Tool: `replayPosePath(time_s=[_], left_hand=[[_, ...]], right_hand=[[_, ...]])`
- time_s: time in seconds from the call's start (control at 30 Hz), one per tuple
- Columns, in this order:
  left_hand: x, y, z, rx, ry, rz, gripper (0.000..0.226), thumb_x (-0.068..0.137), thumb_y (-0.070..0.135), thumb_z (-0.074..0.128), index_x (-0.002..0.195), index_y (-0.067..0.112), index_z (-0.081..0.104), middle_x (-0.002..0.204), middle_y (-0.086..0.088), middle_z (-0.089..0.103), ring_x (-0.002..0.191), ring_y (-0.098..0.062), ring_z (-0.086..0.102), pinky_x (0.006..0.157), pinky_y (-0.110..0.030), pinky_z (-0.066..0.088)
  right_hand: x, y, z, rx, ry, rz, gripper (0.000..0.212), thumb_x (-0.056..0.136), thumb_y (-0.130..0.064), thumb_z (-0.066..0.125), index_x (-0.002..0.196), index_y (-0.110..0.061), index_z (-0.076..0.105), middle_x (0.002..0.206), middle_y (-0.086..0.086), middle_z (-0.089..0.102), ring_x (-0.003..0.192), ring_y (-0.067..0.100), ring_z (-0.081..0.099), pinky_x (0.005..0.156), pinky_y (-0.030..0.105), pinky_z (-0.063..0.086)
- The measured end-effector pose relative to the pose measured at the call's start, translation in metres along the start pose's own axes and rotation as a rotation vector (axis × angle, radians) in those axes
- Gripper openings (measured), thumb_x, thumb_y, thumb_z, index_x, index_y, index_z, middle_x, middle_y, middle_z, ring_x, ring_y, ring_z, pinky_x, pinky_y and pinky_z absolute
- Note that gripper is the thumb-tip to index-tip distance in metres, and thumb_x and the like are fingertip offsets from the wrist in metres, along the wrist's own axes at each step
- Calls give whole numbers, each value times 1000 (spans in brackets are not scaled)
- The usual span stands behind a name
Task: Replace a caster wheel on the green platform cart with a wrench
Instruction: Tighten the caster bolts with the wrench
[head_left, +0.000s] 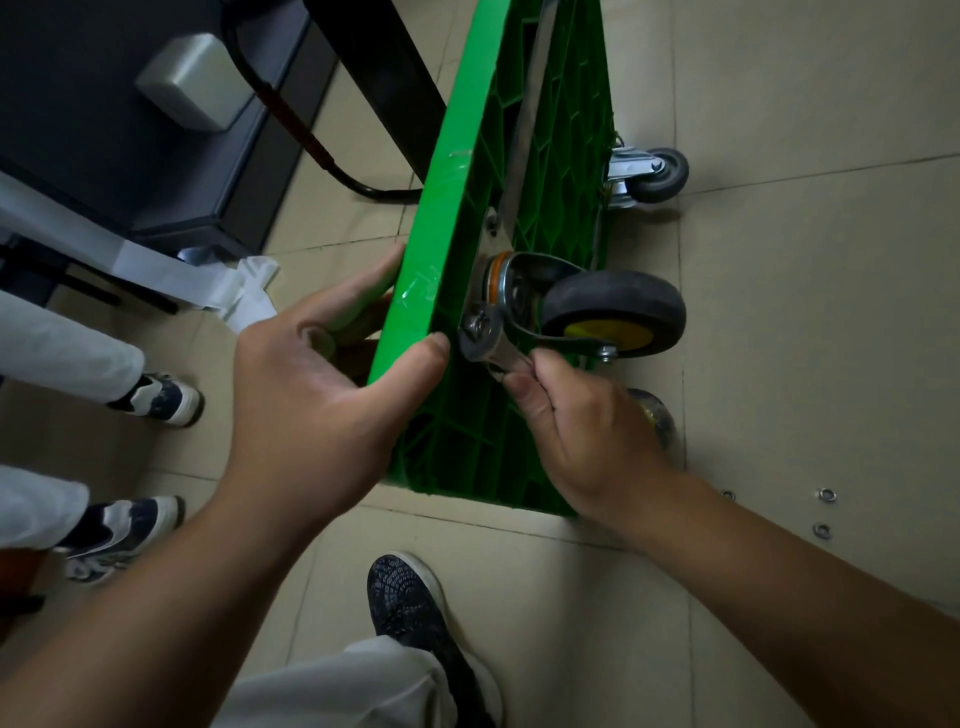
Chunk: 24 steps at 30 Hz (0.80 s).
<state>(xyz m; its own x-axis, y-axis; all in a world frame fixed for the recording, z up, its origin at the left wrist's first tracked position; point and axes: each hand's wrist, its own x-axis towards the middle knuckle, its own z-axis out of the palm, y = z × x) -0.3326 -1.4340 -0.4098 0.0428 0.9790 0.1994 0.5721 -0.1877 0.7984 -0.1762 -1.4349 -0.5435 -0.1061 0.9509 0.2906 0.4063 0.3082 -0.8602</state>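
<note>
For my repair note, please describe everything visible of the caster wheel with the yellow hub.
The caster wheel has a dark rubber tyre, a yellow hub and a metal fork with an orange ring at the swivel. It is mounted on the ribbed underside of the green cart, which stands on edge, so the wheel points sideways. A wrench, held by the right hand, sits on a bolt at its base.

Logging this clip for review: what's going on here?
A person has the green platform cart tipped on its side. The left hand grips its edge to steady it, while the right hand holds a wrench fitted on a nut at the base of the near caster wheel. A few loose washers lie on the floor to the right.
</note>
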Motion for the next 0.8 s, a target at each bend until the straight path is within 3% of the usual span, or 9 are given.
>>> replayPosePath(time_s=[0.27, 0.47, 0.53, 0.67, 0.8], left_hand=[[1, 0, -2, -8, -9, 7, 66, 81, 34, 71, 141, 11, 61, 129, 5, 71, 114, -7, 71, 96, -31, 59], [-1, 0, 0, 4, -1, 0, 64, 81, 35, 70, 141, 14, 62, 128, 5, 72, 114, -8, 71, 98, -40, 59], [-2, 1, 1, -4, 8, -3, 63, 80, 35, 69, 140, 16, 62, 127, 8, 72, 114, -6, 71, 97, -36, 60], [-3, 3, 2, -14, 9, -9, 62, 80, 35, 68, 139, 19, 62, 122, 23, 71, 111, -3, 71, 94, -28, 59], [-3, 0, 3, 18, 42, 1, 57, 84, 22, 72, 140, 15, 62, 123, 12, 73, 112, -3, 70, 95, -29, 59]], right_hand=[[-1, 3, 2, 93, -147, 70, 50, 101, -58, 20, 87, -19, 48, 57, -7, 44, 48, 14, 46, 45, 42, 37], [0, 4, -1, 111, -188, 87, 46, 102, -59, 23, 86, -23, 47, 57, -8, 44, 47, 10, 43, 45, 33, 32], [0, 0, -1, 160, -213, 107, 45, 102, -58, 25, 85, -23, 47, 59, -4, 49, 50, 12, 48, 46, 38, 36], [-4, -20, -7, 181, -258, 231, 55, 95, -63, 22, 83, -18, 52, 63, 1, 54, 58, 20, 55, 53, 45, 44], [-7, -45, -17, 169, -294, 375, 61, 93, -66, 20, 73, -17, 50, 57, -4, 48, 53, 15, 50, 52, 36, 39]])
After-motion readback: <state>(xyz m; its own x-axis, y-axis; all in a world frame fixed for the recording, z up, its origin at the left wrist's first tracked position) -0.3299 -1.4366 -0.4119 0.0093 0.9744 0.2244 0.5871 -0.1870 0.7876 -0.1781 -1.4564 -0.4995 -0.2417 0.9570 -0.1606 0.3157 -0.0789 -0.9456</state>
